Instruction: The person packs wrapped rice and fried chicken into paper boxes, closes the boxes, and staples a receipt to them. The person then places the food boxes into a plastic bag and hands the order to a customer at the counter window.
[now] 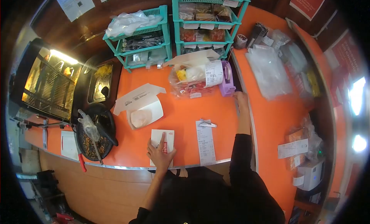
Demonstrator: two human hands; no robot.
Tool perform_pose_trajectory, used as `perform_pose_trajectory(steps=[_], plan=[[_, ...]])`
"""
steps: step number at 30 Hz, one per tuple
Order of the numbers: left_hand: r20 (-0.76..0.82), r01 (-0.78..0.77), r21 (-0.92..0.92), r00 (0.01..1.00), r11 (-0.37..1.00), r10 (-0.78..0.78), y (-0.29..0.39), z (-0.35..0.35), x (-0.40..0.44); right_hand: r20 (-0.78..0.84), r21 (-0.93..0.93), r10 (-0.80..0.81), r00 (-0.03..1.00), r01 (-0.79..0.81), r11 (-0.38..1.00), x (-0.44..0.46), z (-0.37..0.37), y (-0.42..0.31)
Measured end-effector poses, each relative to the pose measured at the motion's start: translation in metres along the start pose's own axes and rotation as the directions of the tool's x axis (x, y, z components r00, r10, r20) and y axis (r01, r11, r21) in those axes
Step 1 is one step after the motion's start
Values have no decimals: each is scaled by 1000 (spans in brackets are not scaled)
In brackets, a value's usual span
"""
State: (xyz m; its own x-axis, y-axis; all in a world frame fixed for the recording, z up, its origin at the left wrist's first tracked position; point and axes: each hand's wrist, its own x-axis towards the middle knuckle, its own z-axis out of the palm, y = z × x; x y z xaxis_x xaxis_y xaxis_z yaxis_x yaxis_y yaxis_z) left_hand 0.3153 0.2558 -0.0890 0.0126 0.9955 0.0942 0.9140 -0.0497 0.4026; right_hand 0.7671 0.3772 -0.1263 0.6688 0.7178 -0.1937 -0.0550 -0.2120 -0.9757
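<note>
A closed white box with red lettering (168, 138) lies near the front edge of the orange counter. My left hand (161, 151) rests on top of it with the fingers spread. At the purple tape dispenser (227, 80), my right hand (241, 97) touches the front end, its fingers pressed together; whatever is between them is too small to make out. An open white box (145, 115) with a wrapped, pale item inside stands behind the closed box. To the right lies a long receipt (206, 145) with a stapler (207, 124) on its top end.
Green racks (204, 27) of packets stand at the back. A filled plastic bag (192, 83) with a receipt sits beside the dispenser. On the left are a black mortar (111, 124), a red-handled knife (82, 162) and a lit glass cabinet (50, 83). Plastic bags (269, 70) and a small printer (311, 174) are right.
</note>
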Motion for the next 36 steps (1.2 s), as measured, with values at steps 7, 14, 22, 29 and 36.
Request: perform_pose_trajectory(steps=[7,14,22,29,36], plan=[[-4,6,21,1000,1000,-5,3,0,0,-135,-539,-340,931,219,813,-5,15,16],[-6,15,0,1000,1000,-15,-3,1,-4,-101,-667,-448,888,274,693,-8,19,10],[-7,19,-95,1000,995,-20,11,0,7,684,61,-357,636,438,897,-172,87,-2],[-29,-13,-254,1000,967,6,38,-3,15,668,-305,-74,740,363,880,-239,116,11],[175,-135,-614,937,778,301,36,-18,36,741,-139,-168,650,393,909,-197,54,-17]])
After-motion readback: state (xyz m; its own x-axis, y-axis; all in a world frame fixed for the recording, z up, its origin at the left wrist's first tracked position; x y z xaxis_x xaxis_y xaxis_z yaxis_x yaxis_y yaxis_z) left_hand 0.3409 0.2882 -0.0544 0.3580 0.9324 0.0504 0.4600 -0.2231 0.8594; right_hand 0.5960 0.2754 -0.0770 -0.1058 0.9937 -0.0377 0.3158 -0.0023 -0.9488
